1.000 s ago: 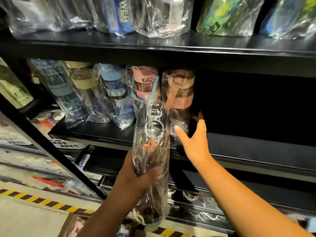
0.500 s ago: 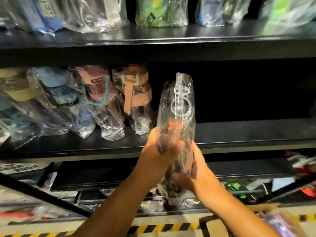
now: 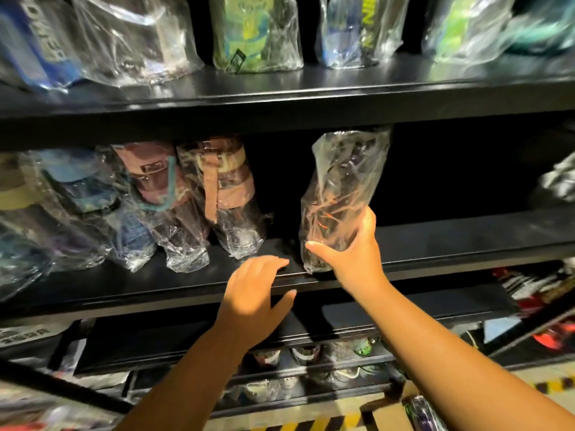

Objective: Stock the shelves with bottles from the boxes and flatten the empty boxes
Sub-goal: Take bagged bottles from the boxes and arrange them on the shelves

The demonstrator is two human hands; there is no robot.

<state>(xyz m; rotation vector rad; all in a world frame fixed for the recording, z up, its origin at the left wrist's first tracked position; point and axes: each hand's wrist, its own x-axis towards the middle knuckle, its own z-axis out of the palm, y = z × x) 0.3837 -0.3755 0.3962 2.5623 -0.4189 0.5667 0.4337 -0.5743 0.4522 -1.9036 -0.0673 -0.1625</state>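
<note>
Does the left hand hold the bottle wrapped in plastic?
No, only the right hand grips the wrapped bottle; the left hand is open at the front edge of the shelf.

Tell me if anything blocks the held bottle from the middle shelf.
Nothing visible. The wrapped bottle, gripped by the right hand, is at a bare stretch of the middle shelf; the brown-strapped bottle and left hand lie leftward.

The bottle [image 3: 342, 188] in my right hand [image 3: 353, 256] is bagged in clear plastic, crinkled and glossy, light catching in its creases. The shelf [image 3: 451, 244] under it is black and smooth with a dull sheen. The other bottles [image 3: 224, 194] wear the same shiny clear film. The upper shelf [image 3: 311, 88] gleams brighter, mirror-like in patches.
</note>
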